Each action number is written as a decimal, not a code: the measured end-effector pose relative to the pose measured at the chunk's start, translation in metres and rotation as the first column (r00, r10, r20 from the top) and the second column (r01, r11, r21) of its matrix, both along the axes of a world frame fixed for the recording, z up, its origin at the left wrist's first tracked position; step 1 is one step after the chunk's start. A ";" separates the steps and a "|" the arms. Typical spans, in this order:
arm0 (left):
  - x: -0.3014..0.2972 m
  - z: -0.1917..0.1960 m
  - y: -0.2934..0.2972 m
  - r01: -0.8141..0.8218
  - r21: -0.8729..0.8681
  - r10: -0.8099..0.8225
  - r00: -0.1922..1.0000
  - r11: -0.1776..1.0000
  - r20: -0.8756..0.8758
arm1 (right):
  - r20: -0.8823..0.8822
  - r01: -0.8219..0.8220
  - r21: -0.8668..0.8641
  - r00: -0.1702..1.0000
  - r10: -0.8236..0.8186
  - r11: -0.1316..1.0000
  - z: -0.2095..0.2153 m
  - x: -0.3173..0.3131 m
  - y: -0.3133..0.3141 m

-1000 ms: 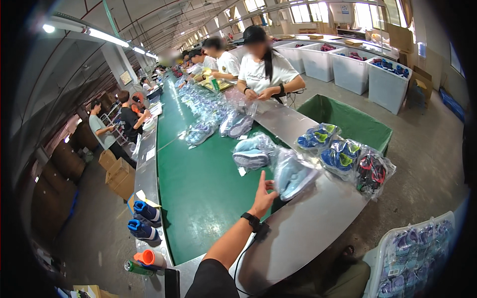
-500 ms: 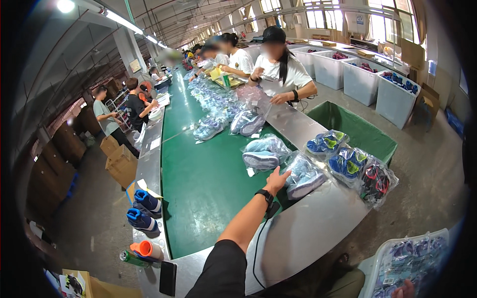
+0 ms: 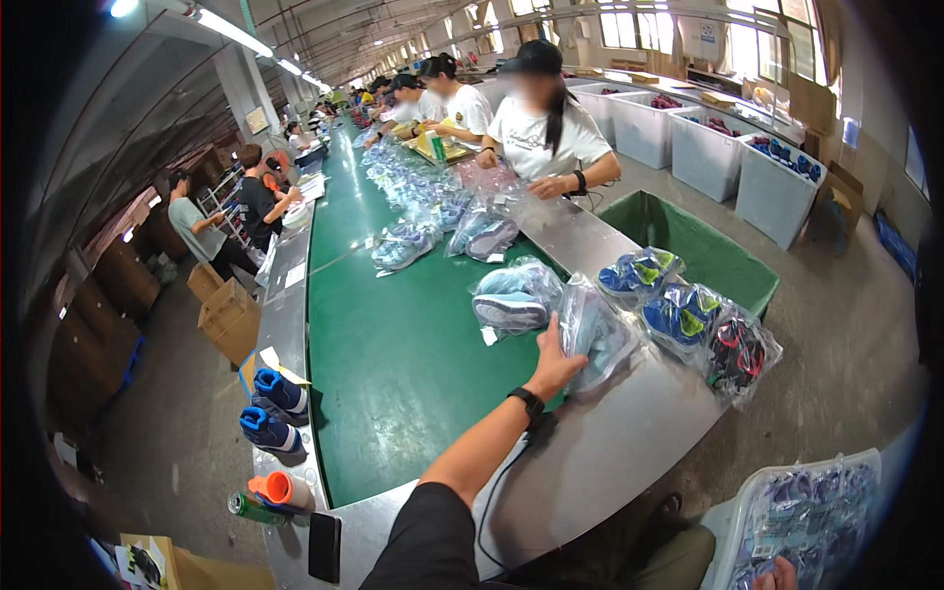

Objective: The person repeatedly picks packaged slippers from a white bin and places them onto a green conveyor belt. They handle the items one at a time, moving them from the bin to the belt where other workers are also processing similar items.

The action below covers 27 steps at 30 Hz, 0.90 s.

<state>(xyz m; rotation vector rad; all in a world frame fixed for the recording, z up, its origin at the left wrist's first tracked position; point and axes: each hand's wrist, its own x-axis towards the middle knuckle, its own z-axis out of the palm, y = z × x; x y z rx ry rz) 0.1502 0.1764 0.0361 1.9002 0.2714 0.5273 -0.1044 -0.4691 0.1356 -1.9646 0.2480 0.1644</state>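
My left hand [image 3: 557,366], reaching in over the belt with a watch on the wrist, grips the left side of a clear bag of pale blue-grey shoes [image 3: 596,339]. Close behind it lies another bagged light-blue pair [image 3: 513,297] on the green conveyor belt [image 3: 403,374]. At the lower right edge, part of my right hand [image 3: 779,574] shows beside a clear plastic bin [image 3: 733,521] full of bagged purple-blue shoes; most of its fingers are hidden. Bagged blue-and-green shoes [image 3: 680,317] and a bagged black-and-red pair [image 3: 737,352] rest on the metal edge to the right.
Across the belt a co-worker [image 3: 551,128] handles a bag beside a green-lined cart [image 3: 708,246]. More bagged shoes [image 3: 403,246] lie up the belt. Blue shoes [image 3: 275,413], an orange cup [image 3: 285,489], a green can [image 3: 251,507] and a phone [image 3: 324,548] line the left ledge.
My left hand has closed on the nearer shoe bag, which now stands more upright and has turned a little. My right hand has shifted slightly left and down by the bin.
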 end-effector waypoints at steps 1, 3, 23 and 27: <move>-0.013 0.007 -0.007 0.003 0.116 -0.012 0.997 0.993 0.077 | 0.009 0.006 0.020 1.000 -0.006 1.000 0.000 0.004 0.006; -0.048 0.019 -0.020 0.138 0.439 -0.246 0.949 0.888 0.199 | 0.068 0.028 -0.013 0.997 -0.027 1.000 -0.001 0.009 0.019; -0.157 0.044 -0.104 0.001 -0.415 -0.134 0.947 0.910 -0.293 | 0.153 -0.334 0.127 0.937 0.314 0.934 0.007 0.035 0.113; -0.109 0.030 -0.126 -0.036 -0.427 -0.029 0.989 0.904 -0.144 | 0.208 -0.383 0.084 0.910 0.359 0.920 0.002 0.029 0.121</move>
